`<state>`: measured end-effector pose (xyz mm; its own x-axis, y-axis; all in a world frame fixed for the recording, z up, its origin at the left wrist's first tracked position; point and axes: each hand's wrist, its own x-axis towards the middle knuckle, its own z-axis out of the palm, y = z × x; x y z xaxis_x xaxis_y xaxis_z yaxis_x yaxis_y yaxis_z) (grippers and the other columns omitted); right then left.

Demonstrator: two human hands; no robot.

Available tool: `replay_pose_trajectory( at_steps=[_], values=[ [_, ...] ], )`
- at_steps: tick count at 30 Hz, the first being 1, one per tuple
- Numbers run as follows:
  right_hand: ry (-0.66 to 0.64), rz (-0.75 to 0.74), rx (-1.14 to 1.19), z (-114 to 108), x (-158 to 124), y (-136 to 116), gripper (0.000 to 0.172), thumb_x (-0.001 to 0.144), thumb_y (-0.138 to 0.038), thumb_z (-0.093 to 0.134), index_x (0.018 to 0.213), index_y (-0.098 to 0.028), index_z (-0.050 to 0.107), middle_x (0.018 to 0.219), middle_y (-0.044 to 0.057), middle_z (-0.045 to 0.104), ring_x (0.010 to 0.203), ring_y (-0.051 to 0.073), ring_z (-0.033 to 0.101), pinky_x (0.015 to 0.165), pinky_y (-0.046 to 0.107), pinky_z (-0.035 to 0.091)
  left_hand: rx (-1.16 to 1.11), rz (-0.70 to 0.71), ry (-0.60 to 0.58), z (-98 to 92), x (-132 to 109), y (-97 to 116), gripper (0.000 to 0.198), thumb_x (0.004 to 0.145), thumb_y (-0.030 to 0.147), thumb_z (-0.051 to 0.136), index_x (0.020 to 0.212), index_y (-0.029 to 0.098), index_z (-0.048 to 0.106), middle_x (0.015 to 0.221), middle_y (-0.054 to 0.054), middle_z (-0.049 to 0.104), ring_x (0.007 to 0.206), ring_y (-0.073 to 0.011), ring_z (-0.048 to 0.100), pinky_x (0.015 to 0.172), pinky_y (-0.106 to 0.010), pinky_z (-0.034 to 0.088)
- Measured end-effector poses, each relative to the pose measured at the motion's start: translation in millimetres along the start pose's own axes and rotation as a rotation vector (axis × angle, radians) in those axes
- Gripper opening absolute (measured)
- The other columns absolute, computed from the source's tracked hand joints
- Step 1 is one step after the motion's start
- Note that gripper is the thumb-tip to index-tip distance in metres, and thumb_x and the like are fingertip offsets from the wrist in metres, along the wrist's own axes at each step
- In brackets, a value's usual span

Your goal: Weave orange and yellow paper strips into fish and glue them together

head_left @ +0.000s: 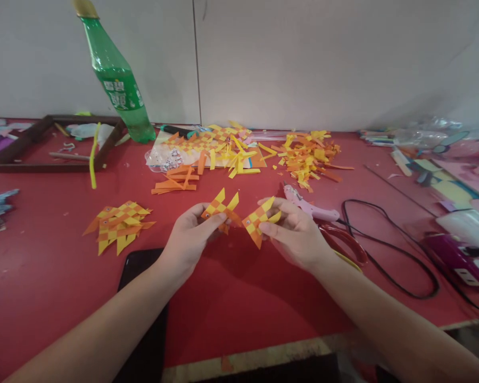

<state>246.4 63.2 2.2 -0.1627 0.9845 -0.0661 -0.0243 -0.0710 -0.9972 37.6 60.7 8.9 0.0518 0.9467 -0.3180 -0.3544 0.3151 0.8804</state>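
My left hand [195, 231] pinches a woven paper fish [217, 206] in orange and yellow checks, with a small eye on it. A second woven paper fish [256, 221] of the same colours is held by my right hand [295, 229], its eye toward the left. Both fish are close together above the red table [239, 298], with a narrow gap between them. To the left lies a pile of similar paper fish [122, 223]. Just behind my right hand is a pink glue gun [309, 205].
Orange and yellow paper strips [309, 157] lie at the back. A green bottle [122, 85] stands beside a brown wooden frame [43, 167]. Left of centre lies a black phone [143, 330]. Red-handled scissors [345, 242], a looping black cable [413, 292] and a purple power strip [459, 258] are at right.
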Motion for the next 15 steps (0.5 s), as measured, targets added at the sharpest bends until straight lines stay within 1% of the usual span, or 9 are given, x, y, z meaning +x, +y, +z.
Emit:
replay_pose_trajectory(
  at_steps=[2, 4, 6, 9, 12, 15],
  values=[
    [-0.053, 0.017, 0.081, -0.1, 0.9, 2.4, 0.031, 0.072, -0.039, 0.083, 0.093, -0.024, 0.065, 0.086, -0.001, 0.066, 0.069, 0.012, 0.063, 0.067, 0.03, 0.055, 0.031, -0.005, -0.017, 0.1, -1.6, -0.6, 0.025, 0.068, 0.03, 0.084, 0.084, 0.017, 0.07, 0.082, -0.002, 0.075, 0.073, -0.0144, 0.068, 0.073, -0.027, 0.055],
    [-0.077, 0.016, 0.106, 0.1, 0.9, 3.7, 0.025, 0.074, -0.038, 0.082, 0.087, -0.022, 0.066, 0.081, -0.001, 0.067, 0.068, 0.012, 0.061, 0.064, 0.028, 0.054, 0.081, 0.005, -0.031, 0.3, -3.5, -0.8, 0.024, 0.068, 0.031, 0.084, 0.082, 0.017, 0.071, 0.078, -0.002, 0.074, 0.069, -0.0144, 0.067, 0.068, -0.026, 0.053],
    [-0.065, 0.014, 0.106, 0.2, 0.3, 3.9, 0.025, 0.074, -0.037, 0.081, 0.088, -0.022, 0.067, 0.078, -0.001, 0.067, 0.064, 0.011, 0.059, 0.06, 0.027, 0.051, 0.156, 0.04, -0.041, 0.8, -5.5, -0.1, 0.023, 0.068, 0.032, 0.084, 0.08, 0.017, 0.071, 0.075, -0.002, 0.074, 0.067, -0.0145, 0.066, 0.065, -0.025, 0.052],
    [-0.067, 0.035, 0.072, -0.3, -0.5, 2.4, 0.025, 0.074, -0.037, 0.082, 0.086, -0.021, 0.066, 0.076, -0.002, 0.065, 0.061, 0.01, 0.057, 0.057, 0.025, 0.05, 0.249, 0.082, -0.061, 1.8, -7.8, 1.5, 0.022, 0.071, 0.033, 0.081, 0.08, 0.017, 0.071, 0.075, -0.003, 0.074, 0.067, -0.0151, 0.067, 0.065, -0.025, 0.051],
    [-0.082, 0.052, 0.031, -0.6, -0.6, 0.6, 0.026, 0.072, -0.035, 0.083, 0.081, -0.021, 0.063, 0.074, -0.003, 0.062, 0.059, 0.008, 0.055, 0.056, 0.024, 0.049, 0.268, 0.082, -0.085, 2.5, -8.4, 2.7, 0.021, 0.072, 0.033, 0.08, 0.081, 0.018, 0.071, 0.074, -0.003, 0.074, 0.068, -0.0153, 0.067, 0.066, -0.025, 0.052],
    [-0.083, 0.035, 0.017, 0.0, -0.5, -0.2, 0.025, 0.073, -0.034, 0.082, 0.081, -0.02, 0.063, 0.075, -0.004, 0.06, 0.059, 0.007, 0.055, 0.056, 0.023, 0.048, 0.263, 0.089, -0.086, 2.6, -7.9, 3.1, 0.019, 0.072, 0.031, 0.08, 0.082, 0.018, 0.07, 0.075, -0.002, 0.074, 0.069, -0.0151, 0.068, 0.067, -0.025, 0.053]
  ],
)
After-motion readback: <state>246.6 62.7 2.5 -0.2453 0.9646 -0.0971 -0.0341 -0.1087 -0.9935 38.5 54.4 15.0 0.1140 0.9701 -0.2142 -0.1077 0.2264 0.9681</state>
